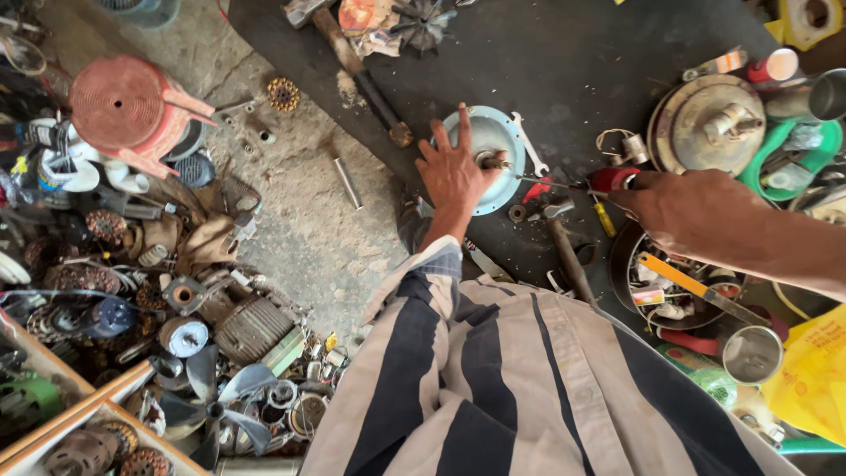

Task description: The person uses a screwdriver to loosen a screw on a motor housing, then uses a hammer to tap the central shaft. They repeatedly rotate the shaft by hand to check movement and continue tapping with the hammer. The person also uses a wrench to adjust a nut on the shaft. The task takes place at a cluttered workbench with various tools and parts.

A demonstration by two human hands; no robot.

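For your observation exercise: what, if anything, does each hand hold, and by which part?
The right hand grips a red-handled screwdriver by its handle. The left hand holds nothing; it presses flat on the round pale-blue metal cover, fingers spread beside its central shaft.

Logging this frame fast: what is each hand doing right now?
Left hand: open, fingers spread flat on the round metal cover.
Right hand: closed on a red-handled screwdriver.

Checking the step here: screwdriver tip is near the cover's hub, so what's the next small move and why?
Probably seat the tip in the hub fastener. The left hand already steadies the round pale-blue cover, and the right hand aims the red-handled screwdriver at its centre; whether the tip is seated cannot be told.
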